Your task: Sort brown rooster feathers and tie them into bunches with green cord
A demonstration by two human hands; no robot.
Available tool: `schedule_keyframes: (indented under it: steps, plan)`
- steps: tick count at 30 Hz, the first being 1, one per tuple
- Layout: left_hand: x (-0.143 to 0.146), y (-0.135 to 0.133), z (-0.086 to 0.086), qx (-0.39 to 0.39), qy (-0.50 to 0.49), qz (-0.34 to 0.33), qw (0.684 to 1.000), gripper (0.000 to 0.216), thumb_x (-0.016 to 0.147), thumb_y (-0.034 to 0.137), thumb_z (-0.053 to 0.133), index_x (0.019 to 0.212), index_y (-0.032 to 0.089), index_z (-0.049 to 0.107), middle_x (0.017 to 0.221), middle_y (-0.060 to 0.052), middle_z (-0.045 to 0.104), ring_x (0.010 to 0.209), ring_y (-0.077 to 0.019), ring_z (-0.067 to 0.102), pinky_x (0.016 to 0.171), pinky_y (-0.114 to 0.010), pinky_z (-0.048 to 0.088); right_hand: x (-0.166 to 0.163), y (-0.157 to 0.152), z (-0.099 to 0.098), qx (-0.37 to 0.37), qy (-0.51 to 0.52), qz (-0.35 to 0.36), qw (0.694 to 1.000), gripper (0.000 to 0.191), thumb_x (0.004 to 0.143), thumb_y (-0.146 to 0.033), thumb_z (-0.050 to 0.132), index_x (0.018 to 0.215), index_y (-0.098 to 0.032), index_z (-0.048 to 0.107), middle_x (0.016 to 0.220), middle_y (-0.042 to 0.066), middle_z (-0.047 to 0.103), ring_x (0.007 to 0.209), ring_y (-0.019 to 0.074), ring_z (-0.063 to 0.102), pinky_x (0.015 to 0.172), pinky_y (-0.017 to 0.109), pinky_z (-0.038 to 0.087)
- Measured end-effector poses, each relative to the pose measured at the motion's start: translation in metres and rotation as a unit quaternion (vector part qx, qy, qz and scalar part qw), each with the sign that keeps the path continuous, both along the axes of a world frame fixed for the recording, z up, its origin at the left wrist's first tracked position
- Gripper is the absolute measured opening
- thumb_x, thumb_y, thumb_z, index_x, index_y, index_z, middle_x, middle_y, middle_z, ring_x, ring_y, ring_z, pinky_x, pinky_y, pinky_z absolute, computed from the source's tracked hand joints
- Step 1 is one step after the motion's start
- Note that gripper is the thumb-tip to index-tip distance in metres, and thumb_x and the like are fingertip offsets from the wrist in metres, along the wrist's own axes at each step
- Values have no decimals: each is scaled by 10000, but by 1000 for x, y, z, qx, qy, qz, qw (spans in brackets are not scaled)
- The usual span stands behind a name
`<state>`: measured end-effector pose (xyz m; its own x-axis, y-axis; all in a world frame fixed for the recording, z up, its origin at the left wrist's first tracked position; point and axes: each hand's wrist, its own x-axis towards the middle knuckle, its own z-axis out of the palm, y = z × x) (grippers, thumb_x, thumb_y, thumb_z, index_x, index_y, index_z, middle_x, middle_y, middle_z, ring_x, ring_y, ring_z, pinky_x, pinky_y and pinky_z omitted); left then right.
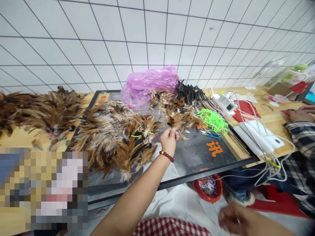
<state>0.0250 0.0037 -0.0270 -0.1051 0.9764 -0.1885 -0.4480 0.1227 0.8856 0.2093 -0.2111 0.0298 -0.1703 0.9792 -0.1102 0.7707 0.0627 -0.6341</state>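
My left hand (169,140), with a beaded bracelet at the wrist, reaches over the black board (189,157). Its fingers are pinched on the base of a brown feather bunch (173,119), whose tips fan out beyond it. To its left lie a large pile of brown and pale feathers (105,127) and bunches bound with green ties. Small blue-handled snips (210,134) rest on the board to its right, beside a heap of bright green strings (213,120). Low in front of the board, my right hand (231,219) is away from these things, its fingers smeared by motion.
Behind the feathers sits a pink plastic bag (152,83), with black feathers (189,95) beside it. A white power strip (258,137) with loose cables lies at the right. Below the board's edge stands a red basket (208,188) of scraps. A co-worker's sleeve (300,137) is far right.
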Motion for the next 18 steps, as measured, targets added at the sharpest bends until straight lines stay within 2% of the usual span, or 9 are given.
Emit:
schedule_keyframes:
  steps: [2,4,6,8,11,13,15,16,18]
  plan:
    - [0,0,0,11,-4,10,1000,271,719,401,695,676,142,631,573,19,580,496,-56,509,495,-183,405,-4,42,2,-35,8,77,996,201,891,-397,579,803,-257,693,747,10,666,673,149,619,614,246,505]
    - [-1,0,0,19,-5,16,1000,273,722,401,692,670,142,623,575,22,574,494,-52,502,492,-180,400,-14,91,4,-13,-47,106,993,217,921,-314,501,904,-222,697,798,46,675,710,164,619,670,271,487]
    - [-2,0,0,24,-7,19,1000,265,729,391,685,669,142,618,576,24,571,492,-49,500,488,-177,398,-27,138,1,61,-161,66,983,235,894,-266,498,1011,-184,684,885,95,678,765,191,620,705,294,460]
    - [-3,1,-1,26,-10,22,999,256,737,382,678,680,140,619,576,24,571,490,-47,501,484,-173,396,-40,174,-5,83,-233,32,968,283,863,-261,520,1083,-153,663,995,133,680,829,212,630,708,291,441]
    - [-4,4,-1,17,-16,27,999,257,737,389,683,724,137,638,575,26,572,483,-48,503,478,-174,397,-50,208,-14,61,-245,24,967,176,799,-241,566,900,-162,686,891,107,700,776,192,624,660,267,404]
    - [-5,6,-1,13,-22,19,999,275,726,403,698,733,134,641,578,25,575,483,-52,515,479,-179,406,-50,221,-17,46,-179,41,982,85,745,-192,580,715,-176,658,732,62,679,691,162,595,631,258,386]
    - [-6,8,0,10,-33,7,999,285,714,406,713,736,131,642,586,19,586,493,-62,538,491,-188,425,-49,232,-20,18,-9,36,999,61,708,-216,608,659,-182,623,637,20,635,610,133,553,592,247,383]
    - [-6,9,0,9,-39,5,999,282,711,401,719,739,130,644,595,14,595,503,-67,552,505,-194,439,-49,237,-22,-6,106,15,994,78,690,-257,637,675,-183,616,629,6,626,580,121,538,568,240,386]
    - [-8,11,2,5,-51,12,999,264,708,379,726,750,130,650,625,2,622,528,-73,575,538,-204,465,-52,243,-28,-67,323,-47,943,200,650,-346,699,716,-184,603,648,-3,634,545,103,530,529,226,390]
